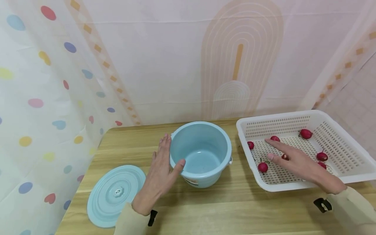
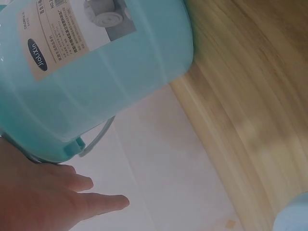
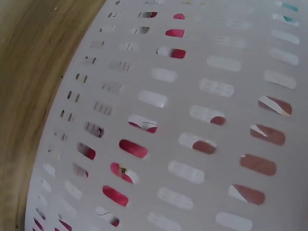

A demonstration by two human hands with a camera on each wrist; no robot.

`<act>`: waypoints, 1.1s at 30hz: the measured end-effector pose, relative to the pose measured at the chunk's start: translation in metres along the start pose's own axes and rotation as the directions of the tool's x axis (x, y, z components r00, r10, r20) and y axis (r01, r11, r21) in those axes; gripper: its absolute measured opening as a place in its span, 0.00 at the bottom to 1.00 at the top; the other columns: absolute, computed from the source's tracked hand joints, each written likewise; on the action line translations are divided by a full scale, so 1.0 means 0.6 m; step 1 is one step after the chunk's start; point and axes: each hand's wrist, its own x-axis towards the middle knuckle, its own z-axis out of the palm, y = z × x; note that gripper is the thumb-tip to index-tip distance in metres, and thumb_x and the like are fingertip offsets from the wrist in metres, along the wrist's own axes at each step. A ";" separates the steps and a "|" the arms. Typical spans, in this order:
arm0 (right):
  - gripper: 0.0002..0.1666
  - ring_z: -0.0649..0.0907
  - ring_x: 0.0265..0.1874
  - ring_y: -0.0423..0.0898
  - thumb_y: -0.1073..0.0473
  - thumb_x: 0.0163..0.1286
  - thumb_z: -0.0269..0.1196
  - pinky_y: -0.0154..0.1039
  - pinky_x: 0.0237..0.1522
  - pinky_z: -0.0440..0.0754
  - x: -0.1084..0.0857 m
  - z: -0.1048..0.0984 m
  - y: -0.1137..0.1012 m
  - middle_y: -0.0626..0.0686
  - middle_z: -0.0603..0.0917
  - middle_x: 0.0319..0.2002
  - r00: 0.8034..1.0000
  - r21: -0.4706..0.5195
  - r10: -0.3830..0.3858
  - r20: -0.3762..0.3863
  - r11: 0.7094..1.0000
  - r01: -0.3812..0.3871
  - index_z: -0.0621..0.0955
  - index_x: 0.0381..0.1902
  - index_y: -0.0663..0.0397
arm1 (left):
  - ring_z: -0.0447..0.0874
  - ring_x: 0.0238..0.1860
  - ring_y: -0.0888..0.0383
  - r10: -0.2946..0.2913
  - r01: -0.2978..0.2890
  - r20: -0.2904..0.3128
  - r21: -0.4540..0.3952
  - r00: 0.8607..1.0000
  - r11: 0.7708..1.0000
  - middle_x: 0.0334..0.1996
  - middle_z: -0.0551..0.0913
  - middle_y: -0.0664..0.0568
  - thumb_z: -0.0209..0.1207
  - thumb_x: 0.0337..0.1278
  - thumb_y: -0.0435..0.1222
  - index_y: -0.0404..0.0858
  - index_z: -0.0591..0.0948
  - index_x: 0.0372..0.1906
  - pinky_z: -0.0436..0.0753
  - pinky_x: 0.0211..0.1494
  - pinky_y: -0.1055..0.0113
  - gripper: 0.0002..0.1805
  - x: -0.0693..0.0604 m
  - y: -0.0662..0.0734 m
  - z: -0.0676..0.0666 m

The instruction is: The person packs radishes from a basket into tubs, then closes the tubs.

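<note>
A light blue plastic bucket [image 1: 201, 138] stands upright on the wooden table with its mouth up. My left hand [image 1: 158, 176] rests against the bucket's left side, fingers straight and thumb over the rim. In the left wrist view, the fingers of that hand [image 2: 48, 197] reach past the bucket's rim, near a handle hinge. Over the white slotted basket [image 1: 289, 186], my right hand [image 1: 299, 163] is held with fingers extended and grips nothing. Several red radishes [image 1: 262, 167] lie scattered in the basket, some partly hidden by that hand. Through the basket wall [image 3: 185, 139], the right wrist view shows radishes and skin.
A round blue lid [image 1: 117, 192] lies flat on the table [image 1: 223, 212], left of the left forearm. Behind the table hangs a patterned curtain [image 1: 164, 65]. The basket stands at the right, close to the curtain.
</note>
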 end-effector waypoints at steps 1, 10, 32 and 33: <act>0.37 0.72 0.67 0.72 0.47 0.78 0.60 0.73 0.61 0.71 0.001 0.000 0.000 0.71 0.69 0.72 1.000 -0.001 0.005 0.002 1.000 -0.005 0.68 0.78 0.58 | 0.41 0.83 0.46 0.003 -0.003 -0.002 0.003 1.000 1.000 0.84 0.45 0.44 0.52 0.73 0.55 0.34 0.48 0.83 0.52 0.76 0.29 0.48 0.000 0.000 0.000; 0.34 0.81 0.61 0.68 0.50 0.75 0.64 0.54 0.56 0.84 0.011 0.001 0.010 0.69 0.78 0.65 0.994 0.146 0.020 0.107 0.989 -0.036 0.73 0.73 0.60 | 0.44 0.83 0.44 0.018 -0.018 -0.002 0.002 1.000 1.000 0.84 0.46 0.42 0.52 0.73 0.55 0.32 0.49 0.83 0.54 0.76 0.31 0.48 0.001 -0.001 0.001; 0.36 0.79 0.56 0.50 0.51 0.68 0.69 0.45 0.58 0.79 0.030 0.024 0.032 0.64 0.79 0.66 0.936 0.118 -0.005 0.353 0.992 -0.039 0.77 0.70 0.61 | 0.44 0.83 0.44 0.015 -0.015 0.003 -0.016 1.000 1.000 0.84 0.45 0.44 0.53 0.73 0.53 0.32 0.49 0.83 0.57 0.77 0.35 0.47 0.000 -0.004 0.002; 0.36 0.78 0.55 0.50 0.50 0.68 0.70 0.49 0.59 0.78 0.029 0.025 0.031 0.64 0.79 0.66 0.936 0.091 -0.001 0.353 0.995 -0.033 0.77 0.70 0.59 | 0.43 0.83 0.44 0.016 -0.016 0.004 -0.017 1.000 1.000 0.84 0.45 0.44 0.53 0.73 0.53 0.32 0.49 0.83 0.57 0.77 0.35 0.47 0.000 -0.004 0.002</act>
